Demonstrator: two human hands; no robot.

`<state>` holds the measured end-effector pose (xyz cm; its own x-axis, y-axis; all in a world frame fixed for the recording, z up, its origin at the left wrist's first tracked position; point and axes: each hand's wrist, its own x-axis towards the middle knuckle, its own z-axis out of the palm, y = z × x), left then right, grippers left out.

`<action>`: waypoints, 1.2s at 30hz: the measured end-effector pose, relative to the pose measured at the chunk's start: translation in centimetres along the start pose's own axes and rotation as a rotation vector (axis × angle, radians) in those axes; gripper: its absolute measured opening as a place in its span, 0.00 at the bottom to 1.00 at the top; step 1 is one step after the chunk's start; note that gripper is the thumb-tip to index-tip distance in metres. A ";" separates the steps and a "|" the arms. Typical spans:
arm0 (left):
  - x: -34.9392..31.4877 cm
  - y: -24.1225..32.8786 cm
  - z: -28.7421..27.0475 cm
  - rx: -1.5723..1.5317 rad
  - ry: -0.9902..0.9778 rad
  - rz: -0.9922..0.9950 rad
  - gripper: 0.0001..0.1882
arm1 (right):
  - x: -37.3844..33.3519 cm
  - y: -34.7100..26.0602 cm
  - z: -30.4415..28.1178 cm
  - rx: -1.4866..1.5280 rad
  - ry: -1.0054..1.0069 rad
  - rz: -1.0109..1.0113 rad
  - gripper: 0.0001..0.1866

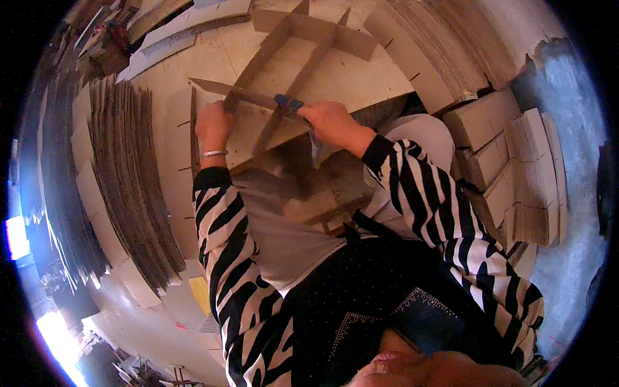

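Note:
A brown cardboard divider (pixel 313 68) of slotted strips crossing each other lies on the pale work surface ahead of me. My left hand (pixel 215 124) is closed at the near left end of one long strip. Beside it, a narrow upright cardboard edge (pixel 193 129) runs past my knuckles. At the near right crossing, my right hand (pixel 335 126) has its fingers closed on the divider, with a dark blue covering (pixel 288 102) over the fingertips. The exact grip of both hands is partly hidden. Below my right hand hangs a pale, thin piece (pixel 318 149) I cannot identify.
Tall rows of stacked cardboard strips (pixel 129 174) stand at the left. More cardboard stacks stand at the far right (pixel 438 48) and near right (pixel 532 177). Flat pale strips (pixel 187 29) lie at the far left. My knees are under the surface's near edge.

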<state>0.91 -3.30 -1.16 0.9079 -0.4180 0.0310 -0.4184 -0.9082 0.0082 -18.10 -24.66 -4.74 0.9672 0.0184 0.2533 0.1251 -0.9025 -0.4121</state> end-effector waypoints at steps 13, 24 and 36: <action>-1.7 -5.3 -2.8 -0.289 0.148 0.053 0.16 | -0.8 6.9 -11.5 -0.032 0.084 0.381 0.25; 3.7 1.5 -0.7 -0.147 0.028 -0.010 0.19 | -6.9 16.5 -18.8 -0.276 0.421 0.532 0.20; 3.1 4.1 -1.1 -0.022 0.043 0.022 0.07 | 5.3 7.7 -9.6 0.279 0.049 0.267 0.19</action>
<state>1.98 -8.29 0.07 0.8970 -0.4359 0.0740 -0.4388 -0.8981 0.0293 -14.12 -35.60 1.84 0.9630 -0.2278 0.1438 -0.0675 -0.7210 -0.6896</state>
